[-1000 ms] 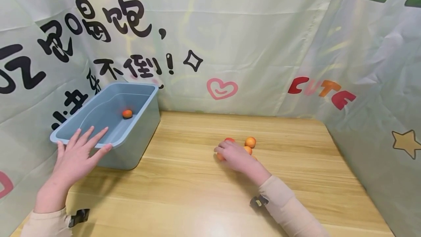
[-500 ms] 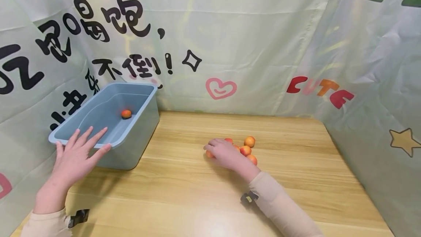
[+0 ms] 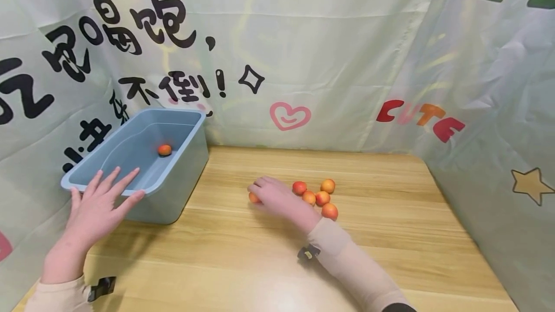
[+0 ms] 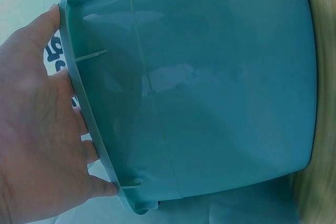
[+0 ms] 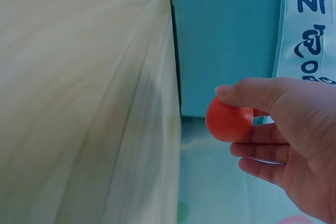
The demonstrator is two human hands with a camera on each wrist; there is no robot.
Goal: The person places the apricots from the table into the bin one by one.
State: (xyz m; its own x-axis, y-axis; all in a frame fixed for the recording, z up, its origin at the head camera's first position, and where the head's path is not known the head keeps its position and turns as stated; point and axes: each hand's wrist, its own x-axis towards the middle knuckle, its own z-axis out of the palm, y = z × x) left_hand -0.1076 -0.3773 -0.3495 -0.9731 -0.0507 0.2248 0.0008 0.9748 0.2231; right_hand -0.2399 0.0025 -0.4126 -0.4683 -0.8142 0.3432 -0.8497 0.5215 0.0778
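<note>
My right hand (image 3: 277, 197) pinches a small round orange-red fruit (image 5: 229, 120) between thumb and fingers, left of the other fruits. In the head view the hand hides most of that fruit. Its smooth skin shows plainly in the right wrist view. My left hand (image 3: 96, 208) lies with straight, spread fingers across the near rim of a blue plastic tub (image 3: 184, 167). Seen from the left wrist, its fingertips reach over the tub's lip (image 4: 89, 108). One orange-red fruit (image 3: 164, 150) sits inside the tub.
Several more fruits lie loosely grouped on the wooden table (image 3: 243, 264), among them a red one (image 3: 299, 188) and an orange one (image 3: 327, 186). Printed cloth (image 3: 347, 61) hangs behind the table and along both sides. The tub stands at the back left, against the cloth.
My right hand has moved left with the pinched fruit, away from the group, uncovering the other fruits. My left hand stays on the tub's rim.
</note>
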